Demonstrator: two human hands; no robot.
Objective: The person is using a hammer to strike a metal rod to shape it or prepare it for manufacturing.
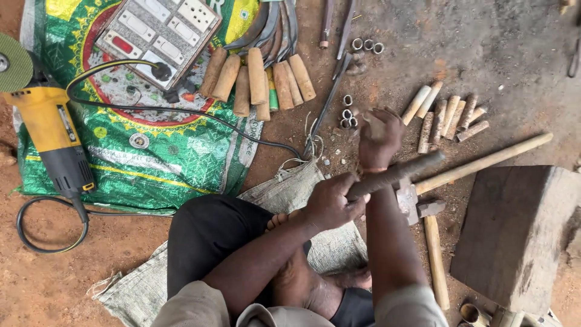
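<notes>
Seated cross-legged on a woven sack (284, 194), the person works over bare earth. Left hand (330, 203) is closed fully around the near end of a dark metal rod (396, 172), which slants up to the right across the lap. Right hand (380, 138) is raised above the rod's middle, fingers curled shut; what it grips is blurred and cannot be told. Judged step: fitting or working a piece at the rod, near the loose metal ferrules (347, 115). Next move appears to call for a steady left grip and accurate placing of the right hand. Two hammers (417, 206) lie just beside the rod; wooden handles (445, 115) lie beyond.
</notes>
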